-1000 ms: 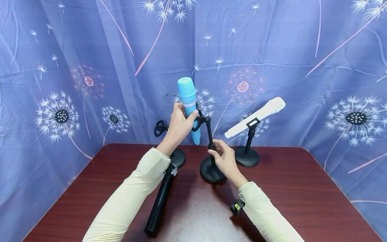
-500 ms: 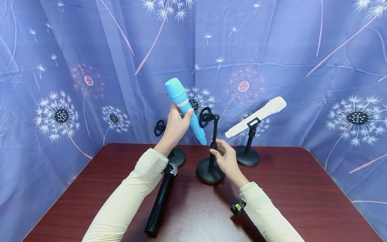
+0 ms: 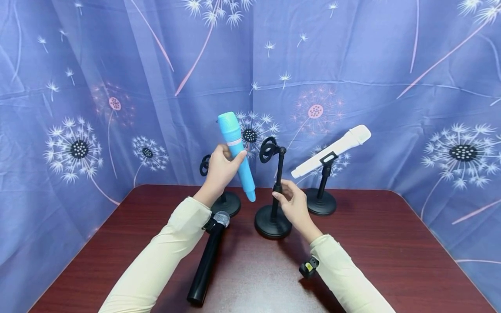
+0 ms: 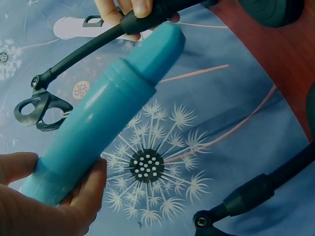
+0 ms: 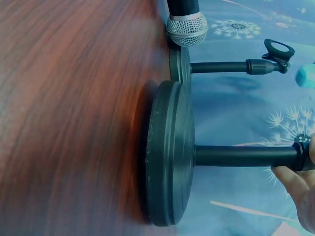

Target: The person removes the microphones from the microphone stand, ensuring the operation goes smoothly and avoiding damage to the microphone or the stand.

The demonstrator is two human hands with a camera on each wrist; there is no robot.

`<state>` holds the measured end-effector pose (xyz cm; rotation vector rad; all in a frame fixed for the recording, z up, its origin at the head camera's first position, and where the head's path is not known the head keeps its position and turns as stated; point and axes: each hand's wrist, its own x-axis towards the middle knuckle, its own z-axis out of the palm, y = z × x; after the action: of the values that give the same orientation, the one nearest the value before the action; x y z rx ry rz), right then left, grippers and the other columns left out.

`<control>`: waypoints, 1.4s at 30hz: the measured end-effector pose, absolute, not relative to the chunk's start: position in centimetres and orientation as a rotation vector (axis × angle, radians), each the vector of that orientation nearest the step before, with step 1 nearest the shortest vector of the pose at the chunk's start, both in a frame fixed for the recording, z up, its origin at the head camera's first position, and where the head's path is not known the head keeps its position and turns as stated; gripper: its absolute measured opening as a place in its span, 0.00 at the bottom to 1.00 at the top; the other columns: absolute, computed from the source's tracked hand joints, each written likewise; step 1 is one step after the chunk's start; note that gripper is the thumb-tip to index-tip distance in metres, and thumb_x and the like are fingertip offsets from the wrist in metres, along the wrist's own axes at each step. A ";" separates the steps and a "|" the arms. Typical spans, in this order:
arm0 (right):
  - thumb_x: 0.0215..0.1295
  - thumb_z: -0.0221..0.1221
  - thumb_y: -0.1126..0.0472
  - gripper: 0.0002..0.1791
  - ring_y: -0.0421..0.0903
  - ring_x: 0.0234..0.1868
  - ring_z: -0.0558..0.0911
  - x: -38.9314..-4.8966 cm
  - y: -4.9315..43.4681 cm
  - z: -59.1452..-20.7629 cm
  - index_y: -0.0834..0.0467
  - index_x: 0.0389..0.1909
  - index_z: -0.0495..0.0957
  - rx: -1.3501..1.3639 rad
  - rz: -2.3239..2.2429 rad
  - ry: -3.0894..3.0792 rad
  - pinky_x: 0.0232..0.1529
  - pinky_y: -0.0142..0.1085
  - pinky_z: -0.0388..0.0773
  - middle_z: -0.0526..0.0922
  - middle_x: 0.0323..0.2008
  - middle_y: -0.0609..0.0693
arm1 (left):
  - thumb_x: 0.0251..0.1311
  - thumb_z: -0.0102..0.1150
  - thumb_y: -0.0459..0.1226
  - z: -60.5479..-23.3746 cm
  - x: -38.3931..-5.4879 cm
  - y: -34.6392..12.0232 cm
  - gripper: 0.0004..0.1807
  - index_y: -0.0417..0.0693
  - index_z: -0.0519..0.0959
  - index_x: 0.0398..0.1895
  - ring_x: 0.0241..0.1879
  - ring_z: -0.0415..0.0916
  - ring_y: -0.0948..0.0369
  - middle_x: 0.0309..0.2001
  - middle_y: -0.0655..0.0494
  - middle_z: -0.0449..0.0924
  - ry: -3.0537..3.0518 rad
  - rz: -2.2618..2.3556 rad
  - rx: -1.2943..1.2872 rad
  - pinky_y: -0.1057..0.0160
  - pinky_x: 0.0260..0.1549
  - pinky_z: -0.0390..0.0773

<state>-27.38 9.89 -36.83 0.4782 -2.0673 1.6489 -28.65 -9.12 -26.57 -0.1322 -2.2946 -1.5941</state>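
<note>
The blue mic (image 3: 244,172) has moved off the clip (image 3: 275,149) of the middle stand (image 3: 274,221): a second ago the two overlapped near the centre of the frame, though whether the mic then sat inside the ring I cannot tell. Half a second ago it leaned with its tail towards the pole; now it is more upright, a little lower and further left, with a gap between it and the clip. As I judge it, this leaves mic and stand apart, the join between them not made. The left hand (image 3: 222,171) grasps the mic below its pale band, thumb and fingers curled round it, just left of centre and above the table (image 3: 372,243). The right hand (image 3: 292,203) pinches the pole at its collar, as it did before, and the base has hardly shifted since half a second ago. In the left wrist view the clip, at the left edge, holds nothing. Over at the right of the frame, the white mic (image 3: 330,152) lies tilted in the clip of the right stand (image 3: 321,202), unchanged. At lower left, the black mic (image 3: 207,263) lies on the table, more of its head showing now, near the left stand (image 3: 231,204), which is partly hidden by the left arm.
</note>
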 end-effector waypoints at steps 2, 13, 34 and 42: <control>0.57 0.62 0.77 0.16 0.58 0.37 0.82 -27.4 9.8 -36.8 0.72 0.48 0.76 0.482 1.652 -2.071 0.32 0.53 0.80 0.82 0.38 0.67 | 0.62 0.62 0.44 -26.7 -28.5 -9.3 0.22 0.36 0.69 0.48 0.42 0.75 0.52 0.42 0.44 0.76 -2.311 -1.572 -0.119 0.54 0.40 0.74; 0.57 0.61 0.78 0.16 0.62 0.38 0.82 -27.5 9.4 -36.4 0.72 0.48 0.76 0.501 1.715 -2.061 0.34 0.58 0.78 0.82 0.38 0.68 | 0.60 0.64 0.45 -27.6 -28.1 -10.6 0.28 0.38 0.63 0.54 0.44 0.78 0.50 0.45 0.39 0.80 -2.426 -1.509 -0.082 0.54 0.41 0.75; 0.57 0.61 0.78 0.17 0.63 0.39 0.81 -27.9 9.2 -36.5 0.73 0.48 0.76 0.493 1.713 -2.073 0.34 0.56 0.79 0.82 0.38 0.69 | 0.60 0.65 0.41 -31.4 -27.3 -11.2 0.23 0.38 0.66 0.49 0.37 0.79 0.53 0.44 0.40 0.80 -2.713 -1.433 -0.063 0.58 0.36 0.78; 0.58 0.64 0.74 0.17 0.56 0.39 0.83 -30.3 9.4 -39.0 0.70 0.49 0.77 0.493 1.666 -2.068 0.30 0.28 0.77 0.83 0.38 0.63 | 0.58 0.66 0.42 -32.6 -27.1 -11.2 0.23 0.37 0.68 0.46 0.31 0.77 0.56 0.41 0.42 0.79 -2.794 -1.367 -0.050 0.60 0.32 0.79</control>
<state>-30.28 9.42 -38.96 0.4928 -2.0676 1.6656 -27.06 -11.18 -32.55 -0.0501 -2.7937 -1.3666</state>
